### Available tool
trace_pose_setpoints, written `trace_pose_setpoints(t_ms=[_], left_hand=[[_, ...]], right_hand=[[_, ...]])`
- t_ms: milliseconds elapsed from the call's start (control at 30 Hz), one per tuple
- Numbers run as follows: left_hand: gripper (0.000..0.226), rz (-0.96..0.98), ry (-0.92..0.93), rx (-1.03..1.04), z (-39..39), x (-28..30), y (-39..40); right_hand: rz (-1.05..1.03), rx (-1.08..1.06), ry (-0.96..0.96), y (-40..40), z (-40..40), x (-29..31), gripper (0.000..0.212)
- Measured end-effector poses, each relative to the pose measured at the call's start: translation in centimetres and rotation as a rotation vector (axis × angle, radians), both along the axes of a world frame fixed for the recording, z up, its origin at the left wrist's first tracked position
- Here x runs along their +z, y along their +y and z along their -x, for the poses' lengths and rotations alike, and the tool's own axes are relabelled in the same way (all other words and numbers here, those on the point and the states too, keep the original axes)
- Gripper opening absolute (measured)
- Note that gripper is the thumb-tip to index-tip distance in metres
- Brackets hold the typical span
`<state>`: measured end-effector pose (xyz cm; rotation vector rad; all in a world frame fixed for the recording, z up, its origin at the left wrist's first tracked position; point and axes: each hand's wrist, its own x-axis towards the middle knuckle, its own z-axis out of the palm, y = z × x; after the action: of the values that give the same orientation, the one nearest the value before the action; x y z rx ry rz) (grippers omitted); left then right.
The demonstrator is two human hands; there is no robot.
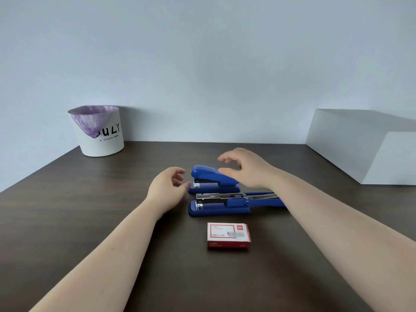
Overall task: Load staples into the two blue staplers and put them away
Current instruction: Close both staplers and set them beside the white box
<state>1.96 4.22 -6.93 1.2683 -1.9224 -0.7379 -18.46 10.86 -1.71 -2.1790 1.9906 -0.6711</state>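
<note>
Two blue staplers lie side by side on the dark wooden table point(90, 210). The far stapler point(211, 179) is closed. The near stapler point(220, 204) lies flipped fully open, its metal staple channel showing and its lid stretched out to the right under my right forearm. A red and white staple box point(228, 235) sits closed in front of them. My left hand point(167, 186) hovers at the far stapler's left end, fingers apart, empty. My right hand point(245, 167) hangs just over that stapler's rear, fingers spread, holding nothing.
A white bin point(101, 134) with a purple liner stands at the back left by the wall. A white box point(364, 145) sits at the back right.
</note>
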Motion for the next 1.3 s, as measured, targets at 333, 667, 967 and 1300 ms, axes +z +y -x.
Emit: trace_pose_setpoints(t_ms=[333, 667, 967, 1300], left_hand=[[0.011, -0.095, -0.01, -0.13, -1.9, 0.6, 4.3], [0.037, 0.052, -0.303, -0.216, -2.0, 0.3, 5.0], [0.028, 0.028, -0.299, -0.22, -2.2, 0.7, 4.7], [0.029, -0.041, -0.25, -0.198, -2.2, 0.8, 4.4]], right_hand=[[-0.392, -0.072, 0.069, 6.4, 3.9, -0.5, 0.043], [-0.312, -0.185, 0.162, 7.1, 5.1, -1.6, 0.023], [-0.02, -0.216, -0.133, 7.1, 4.4, 0.7, 0.053], [0.036, 0.031, -0.339, 5.4, -1.5, 1.7, 0.044]])
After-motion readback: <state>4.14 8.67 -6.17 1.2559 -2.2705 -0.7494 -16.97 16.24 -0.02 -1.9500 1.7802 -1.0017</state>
